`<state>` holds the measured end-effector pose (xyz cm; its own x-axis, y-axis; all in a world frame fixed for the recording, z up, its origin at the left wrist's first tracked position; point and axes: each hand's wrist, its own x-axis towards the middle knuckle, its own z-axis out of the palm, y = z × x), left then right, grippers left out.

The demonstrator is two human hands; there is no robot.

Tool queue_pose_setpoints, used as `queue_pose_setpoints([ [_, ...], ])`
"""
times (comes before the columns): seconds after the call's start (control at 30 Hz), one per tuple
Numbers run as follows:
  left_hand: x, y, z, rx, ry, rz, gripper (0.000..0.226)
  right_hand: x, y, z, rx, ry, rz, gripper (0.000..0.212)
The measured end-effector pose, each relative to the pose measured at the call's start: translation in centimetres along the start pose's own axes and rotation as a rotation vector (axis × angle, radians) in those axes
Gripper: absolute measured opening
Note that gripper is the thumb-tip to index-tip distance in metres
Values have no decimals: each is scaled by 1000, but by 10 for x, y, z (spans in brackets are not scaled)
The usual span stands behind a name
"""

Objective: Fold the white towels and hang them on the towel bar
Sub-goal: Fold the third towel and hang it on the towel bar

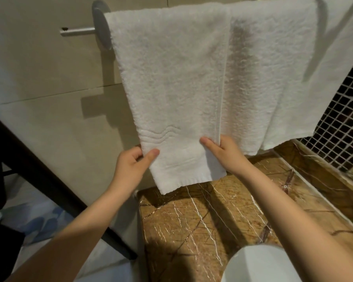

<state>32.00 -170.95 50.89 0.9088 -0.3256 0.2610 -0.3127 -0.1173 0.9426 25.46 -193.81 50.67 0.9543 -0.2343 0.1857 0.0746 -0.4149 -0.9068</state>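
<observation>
White terry towel, draped at the towel bar's left end. Your left hand and right hand, apart, each pinch a lower side edge; tug evenly, level the hem.

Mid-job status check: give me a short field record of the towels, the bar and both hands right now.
left towel: draped over the bar, hanging flat
right towel: hangs beside it, not gripped
towel bar: wall mount and rod end show at left; the rest is hidden under the towels
left hand: pinches the left towel's lower left edge, thumb in front
right hand: pinches its lower right edge, thumb in front
below: marble ledge
</observation>
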Motion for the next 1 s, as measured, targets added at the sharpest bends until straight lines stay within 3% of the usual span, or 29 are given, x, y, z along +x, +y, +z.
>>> queue_pose_setpoints([
  [0.07,-1,-4,0,11,-5,18,56,0,0,1,17,10,10,43],
  [0.2,-5,-9,4,7,-77,-47,24,-2,11,0,5,-90,61,19],
  [0.33,-4,-27,7,97,-123,-89,28,-12,29,6,-13,-145,94,30],
  [0.53,-11,-35,9,50,-27,-78,22,-14,29,15,2,-60,48,16],
  [1.0,-26,-42,14,26,-4,-52,23,-8,20,15,113,32,-34,21],
])
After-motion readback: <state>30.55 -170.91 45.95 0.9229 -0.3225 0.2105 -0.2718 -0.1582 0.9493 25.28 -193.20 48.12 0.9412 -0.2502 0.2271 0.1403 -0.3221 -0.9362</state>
